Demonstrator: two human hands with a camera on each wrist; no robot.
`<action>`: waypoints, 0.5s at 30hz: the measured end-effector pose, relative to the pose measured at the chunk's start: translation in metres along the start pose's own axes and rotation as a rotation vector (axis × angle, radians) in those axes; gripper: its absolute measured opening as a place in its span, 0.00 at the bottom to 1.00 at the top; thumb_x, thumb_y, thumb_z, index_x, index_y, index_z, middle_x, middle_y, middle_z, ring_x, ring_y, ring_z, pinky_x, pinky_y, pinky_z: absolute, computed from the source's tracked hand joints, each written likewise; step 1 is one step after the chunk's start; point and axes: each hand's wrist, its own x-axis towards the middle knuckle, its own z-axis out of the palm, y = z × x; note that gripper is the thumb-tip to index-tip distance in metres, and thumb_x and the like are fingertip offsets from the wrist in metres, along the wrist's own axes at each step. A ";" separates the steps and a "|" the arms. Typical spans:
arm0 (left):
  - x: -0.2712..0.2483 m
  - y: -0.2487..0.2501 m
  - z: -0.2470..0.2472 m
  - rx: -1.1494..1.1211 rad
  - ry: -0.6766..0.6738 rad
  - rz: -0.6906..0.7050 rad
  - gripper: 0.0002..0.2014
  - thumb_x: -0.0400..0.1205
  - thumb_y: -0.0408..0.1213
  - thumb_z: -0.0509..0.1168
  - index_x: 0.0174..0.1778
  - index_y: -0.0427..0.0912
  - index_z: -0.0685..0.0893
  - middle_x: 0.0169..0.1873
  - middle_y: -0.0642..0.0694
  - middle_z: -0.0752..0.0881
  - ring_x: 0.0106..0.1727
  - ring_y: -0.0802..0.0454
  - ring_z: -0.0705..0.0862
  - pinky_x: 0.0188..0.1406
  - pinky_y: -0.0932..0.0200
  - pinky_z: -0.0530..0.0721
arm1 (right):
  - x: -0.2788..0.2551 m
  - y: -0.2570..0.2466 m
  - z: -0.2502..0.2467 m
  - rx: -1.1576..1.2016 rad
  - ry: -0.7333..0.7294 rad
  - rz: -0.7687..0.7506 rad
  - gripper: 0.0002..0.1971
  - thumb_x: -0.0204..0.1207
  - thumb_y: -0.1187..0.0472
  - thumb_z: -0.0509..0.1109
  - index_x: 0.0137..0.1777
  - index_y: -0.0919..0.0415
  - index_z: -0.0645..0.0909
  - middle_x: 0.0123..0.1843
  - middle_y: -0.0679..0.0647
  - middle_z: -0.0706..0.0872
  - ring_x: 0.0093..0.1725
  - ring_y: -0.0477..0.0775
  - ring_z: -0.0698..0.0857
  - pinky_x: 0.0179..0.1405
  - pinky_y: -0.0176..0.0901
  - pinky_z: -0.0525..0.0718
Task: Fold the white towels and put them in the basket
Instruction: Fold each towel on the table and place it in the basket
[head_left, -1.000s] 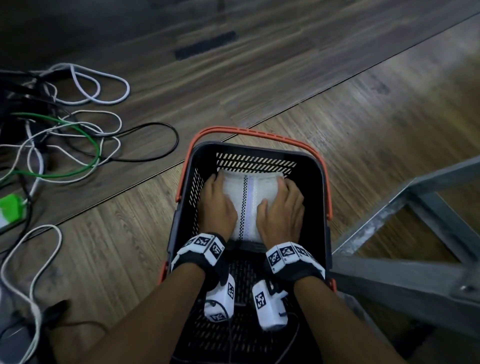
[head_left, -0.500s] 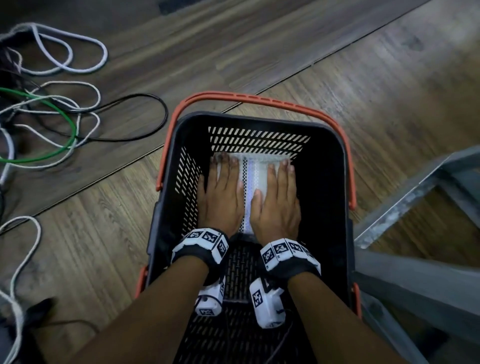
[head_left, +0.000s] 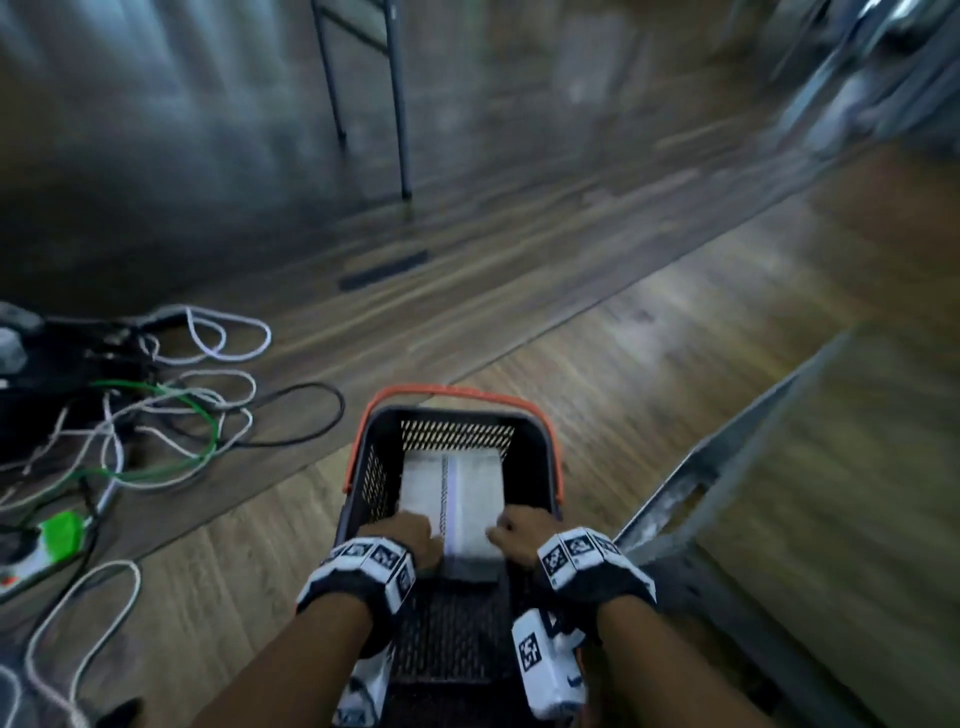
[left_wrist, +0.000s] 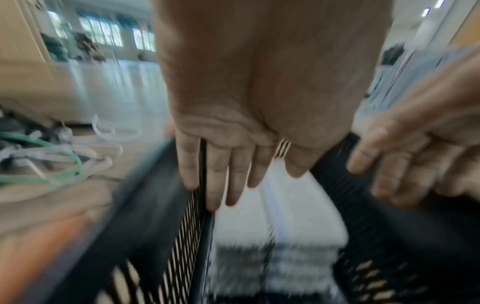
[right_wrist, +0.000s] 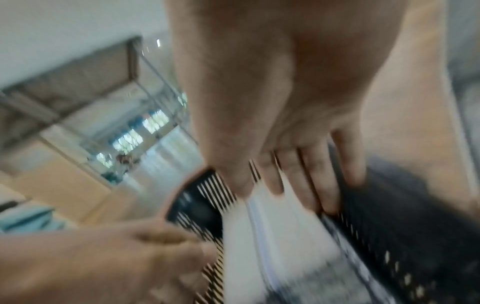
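Folded white towel (head_left: 451, 499) with a dark dotted stripe and a pale lilac band lies flat inside the black plastic mesh basket (head_left: 374, 483) with orange handle, lower centre of the head view, on the wood-plank floor (head_left: 649, 395). The towel fills the far half of the basket, its far edge against the slotted end wall.

Left hand (head_left: 402, 538) sits at the towel's near left corner, right hand (head_left: 519, 535) at the near right corner. In the head view both look loosely curled. The left wrist view shows the left hand's fingers (left_wrist: 215, 174) straight and pointing down between the basket's side wall and the towel, gripping nothing. The right wrist view shows the right hand's fingers (right_wrist: 309, 176) extended along the towel's right edge beside the basket wall, also holding nothing. Contact with the cloth is blurred, cannot tell.

Tangle of white, green and black cables (head_left: 156, 415) at left of the frame. Grey metal frame (head_left: 727, 457) at right, near the basket.
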 end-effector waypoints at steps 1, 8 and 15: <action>-0.019 0.003 -0.012 -0.005 0.019 0.013 0.24 0.85 0.53 0.49 0.65 0.38 0.76 0.68 0.36 0.78 0.65 0.38 0.79 0.63 0.49 0.78 | -0.022 -0.004 -0.013 0.020 0.003 -0.025 0.23 0.80 0.49 0.59 0.58 0.70 0.80 0.62 0.68 0.83 0.59 0.66 0.83 0.59 0.54 0.80; -0.175 0.043 -0.121 -0.060 0.498 0.217 0.20 0.82 0.49 0.53 0.56 0.38 0.81 0.59 0.36 0.85 0.58 0.39 0.83 0.58 0.50 0.80 | -0.209 -0.023 -0.127 -0.047 0.253 -0.122 0.19 0.82 0.50 0.58 0.62 0.62 0.81 0.61 0.61 0.85 0.60 0.60 0.83 0.52 0.44 0.75; -0.329 0.126 -0.182 -0.026 0.784 0.522 0.15 0.83 0.47 0.56 0.43 0.39 0.80 0.48 0.37 0.87 0.45 0.41 0.82 0.40 0.56 0.74 | -0.408 0.008 -0.186 -0.069 0.534 -0.076 0.21 0.82 0.48 0.58 0.63 0.63 0.80 0.55 0.60 0.88 0.51 0.58 0.88 0.54 0.47 0.81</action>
